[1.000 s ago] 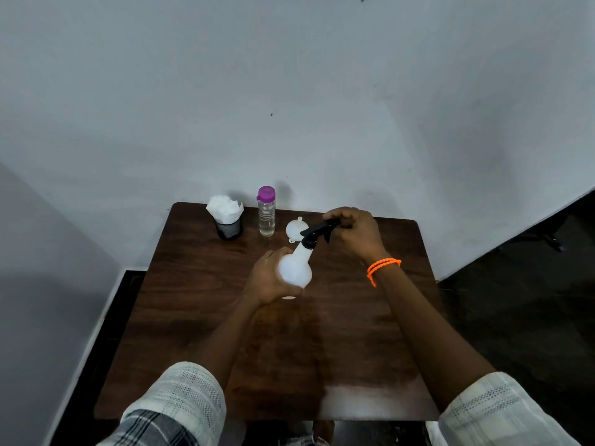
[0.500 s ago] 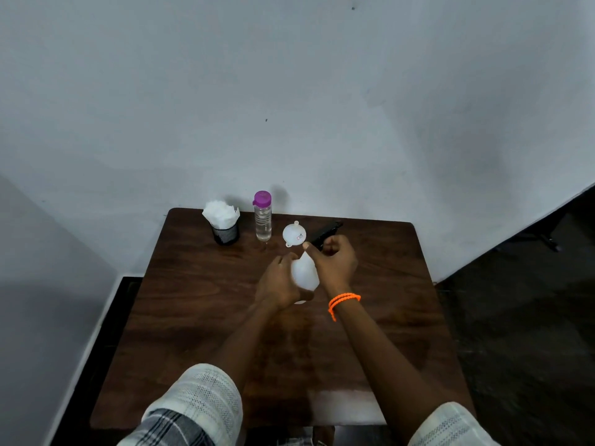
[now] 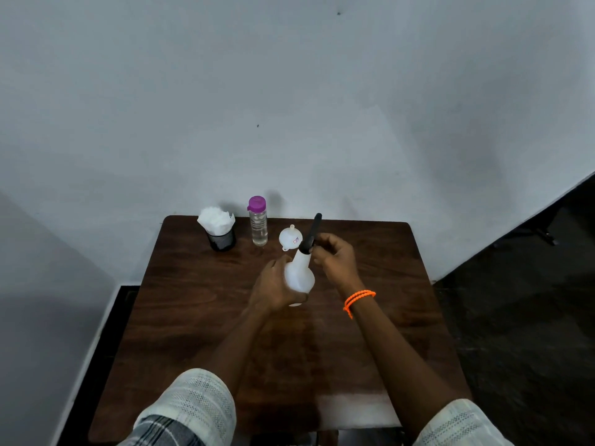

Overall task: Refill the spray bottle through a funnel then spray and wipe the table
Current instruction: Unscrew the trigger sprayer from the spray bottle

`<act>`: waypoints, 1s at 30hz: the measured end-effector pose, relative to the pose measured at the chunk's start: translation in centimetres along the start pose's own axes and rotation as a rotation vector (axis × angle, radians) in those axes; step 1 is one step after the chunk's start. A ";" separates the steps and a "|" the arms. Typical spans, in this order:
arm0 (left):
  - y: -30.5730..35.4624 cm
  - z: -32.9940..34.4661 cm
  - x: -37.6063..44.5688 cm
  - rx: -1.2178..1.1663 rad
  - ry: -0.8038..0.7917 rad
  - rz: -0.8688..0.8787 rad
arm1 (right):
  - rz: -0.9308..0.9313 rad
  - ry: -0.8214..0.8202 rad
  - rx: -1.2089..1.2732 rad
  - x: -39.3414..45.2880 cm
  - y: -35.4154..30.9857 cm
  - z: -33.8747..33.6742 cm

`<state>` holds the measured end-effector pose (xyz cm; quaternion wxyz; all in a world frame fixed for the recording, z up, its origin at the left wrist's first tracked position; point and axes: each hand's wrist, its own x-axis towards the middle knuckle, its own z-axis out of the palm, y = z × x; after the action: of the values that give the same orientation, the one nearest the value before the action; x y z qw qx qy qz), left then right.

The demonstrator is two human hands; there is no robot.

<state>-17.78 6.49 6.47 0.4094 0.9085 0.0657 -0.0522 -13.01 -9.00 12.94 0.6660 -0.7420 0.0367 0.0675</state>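
A white spray bottle (image 3: 301, 273) stands on the dark wooden table (image 3: 380, 333), near its middle. My left hand (image 3: 273, 286) wraps around the bottle's round body. My right hand (image 3: 335, 255) grips the black spray head (image 3: 310, 235) at the bottle's neck; the nozzle points away toward the wall. A small white funnel (image 3: 289, 237) lies on the table just behind the bottle. To its left stands a clear water bottle (image 3: 258, 222) with a purple cap, closed and upright.
A black cup holding white tissues (image 3: 217, 226) stands at the table's back left corner. The white wall runs along the table's far edge. Dark floor lies to the right and a narrow dark strip to the left.
My right hand has shifted on the spray head, and the nozzle has swung from pointing right to pointing away toward the wall. The left hand keeps holding the bottle's body.
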 end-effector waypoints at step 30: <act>-1.5 -0.1 -1.5 -0.105 0.088 -0.032 | 0.167 0.140 0.563 2.3 -1.9 -6.7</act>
<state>-19.51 7.41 5.68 0.4523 0.8860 0.1009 -0.0153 -10.11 -15.32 15.17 0.8337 -0.5252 0.1606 0.0580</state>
